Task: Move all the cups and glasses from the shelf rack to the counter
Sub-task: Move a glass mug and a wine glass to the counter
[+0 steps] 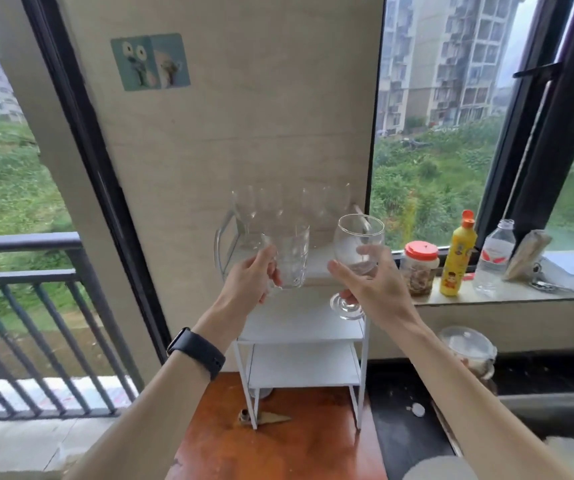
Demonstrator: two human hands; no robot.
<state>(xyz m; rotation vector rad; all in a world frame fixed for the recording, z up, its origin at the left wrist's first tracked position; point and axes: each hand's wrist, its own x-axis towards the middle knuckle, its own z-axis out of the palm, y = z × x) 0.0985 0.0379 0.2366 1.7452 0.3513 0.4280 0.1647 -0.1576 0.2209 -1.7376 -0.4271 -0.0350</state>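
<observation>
My left hand (pixel 249 277) grips a clear ribbed glass mug (pixel 290 256) by its handle, lifted in front of the white shelf rack (pixel 301 329). My right hand (pixel 370 285) holds a clear stemmed wine glass (pixel 358 244) by the bowl and stem, its round foot hanging below my fingers. Several more stemmed glasses (pixel 244 207) stand along the back of the rack's top shelf, against the pale wall panel. The rack's two lower shelves show nothing on them. The rack stands on a reddish-brown wooden counter (pixel 278 448).
On the window sill to the right stand a red-lidded jar (pixel 419 268), a yellow squeeze bottle (pixel 457 256) and a clear water bottle (pixel 493 259). A lidded plastic container (pixel 469 346) and a dark sink area lie lower right. A balcony railing runs at left.
</observation>
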